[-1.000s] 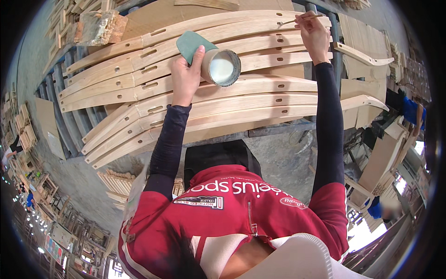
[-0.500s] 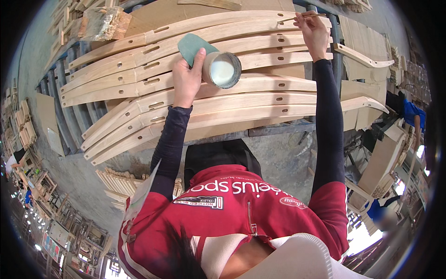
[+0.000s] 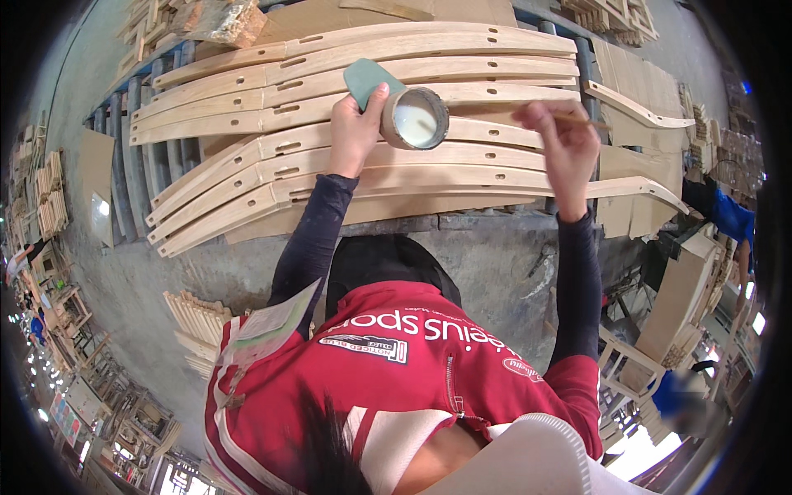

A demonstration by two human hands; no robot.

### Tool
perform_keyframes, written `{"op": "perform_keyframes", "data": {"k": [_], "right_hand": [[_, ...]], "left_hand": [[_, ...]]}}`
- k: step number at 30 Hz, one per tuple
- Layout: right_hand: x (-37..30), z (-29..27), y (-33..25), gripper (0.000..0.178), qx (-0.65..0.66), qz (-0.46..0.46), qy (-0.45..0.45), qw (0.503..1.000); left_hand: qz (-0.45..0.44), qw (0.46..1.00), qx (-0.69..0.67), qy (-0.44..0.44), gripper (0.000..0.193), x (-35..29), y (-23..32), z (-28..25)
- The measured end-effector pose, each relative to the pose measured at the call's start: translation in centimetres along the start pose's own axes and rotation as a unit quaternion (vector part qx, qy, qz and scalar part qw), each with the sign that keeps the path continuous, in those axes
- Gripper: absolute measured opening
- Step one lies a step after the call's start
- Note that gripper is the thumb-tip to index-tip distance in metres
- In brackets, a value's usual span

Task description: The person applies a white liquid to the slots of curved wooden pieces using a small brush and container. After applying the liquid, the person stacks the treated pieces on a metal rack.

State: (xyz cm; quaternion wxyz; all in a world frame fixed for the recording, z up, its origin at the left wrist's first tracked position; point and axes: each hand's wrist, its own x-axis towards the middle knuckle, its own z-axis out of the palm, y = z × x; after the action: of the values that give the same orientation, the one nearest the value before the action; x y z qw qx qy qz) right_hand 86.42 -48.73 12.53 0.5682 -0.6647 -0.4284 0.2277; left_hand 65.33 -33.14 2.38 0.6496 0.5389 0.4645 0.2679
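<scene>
My left hand (image 3: 355, 130) grips a cup (image 3: 388, 124) of white liquid (image 3: 415, 122), with a flat green piece (image 3: 371, 81) sticking out beside the thumb. The cup is tilted so its mouth shows, above the middle of the curved wooden slats (image 3: 330, 136). Each slat has slots and small holes along its face. Over the right ends of the slats, my right hand (image 3: 568, 148) pinches a thin stick (image 3: 577, 121). Motion blurs the stick and the fingertips, and the stick's working tip cannot be made out.
The slats lie over cardboard (image 3: 462, 12) on a rack of dark metal bars (image 3: 120, 173). Two curved wood pieces (image 3: 635, 106) lie at its right side. A rough wood block (image 3: 235, 21) stands at the far left. A person in blue (image 3: 733, 213) is at the right edge, among stacked wood.
My right hand has come nearer to me with the stick, away from the far slats. The cup in my left hand sits slightly farther right in view.
</scene>
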Motion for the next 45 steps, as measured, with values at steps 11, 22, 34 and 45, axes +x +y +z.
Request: {"op": "perform_keyframes", "data": {"k": [11, 22, 34, 45], "right_hand": [[-11.5, -1.9, -8.4, 0.015, -0.282, -0.236, -0.033, 0.929], [-21.1, -1.3, -11.3, 0.020, -0.255, -0.272, -0.125, 0.919], [-24.4, 1.6, -10.6, 0.025, -0.224, -0.264, -0.148, 0.926], [-19.9, 9.5, -10.1, 0.019, -0.187, -0.257, -0.133, 0.939]], "left_hand": [[0.081, 0.994, 0.005, -0.067, 0.030, -10.6, 2.1, -0.1], [0.106, 0.994, 0.021, -0.021, 0.033, -21.8, -0.4, -4.5], [0.116, 0.992, 0.054, 0.013, 0.030, -23.5, -2.2, -7.9], [0.096, 0.990, -0.014, 0.104, 0.033, -17.9, -0.6, -17.3]]}}
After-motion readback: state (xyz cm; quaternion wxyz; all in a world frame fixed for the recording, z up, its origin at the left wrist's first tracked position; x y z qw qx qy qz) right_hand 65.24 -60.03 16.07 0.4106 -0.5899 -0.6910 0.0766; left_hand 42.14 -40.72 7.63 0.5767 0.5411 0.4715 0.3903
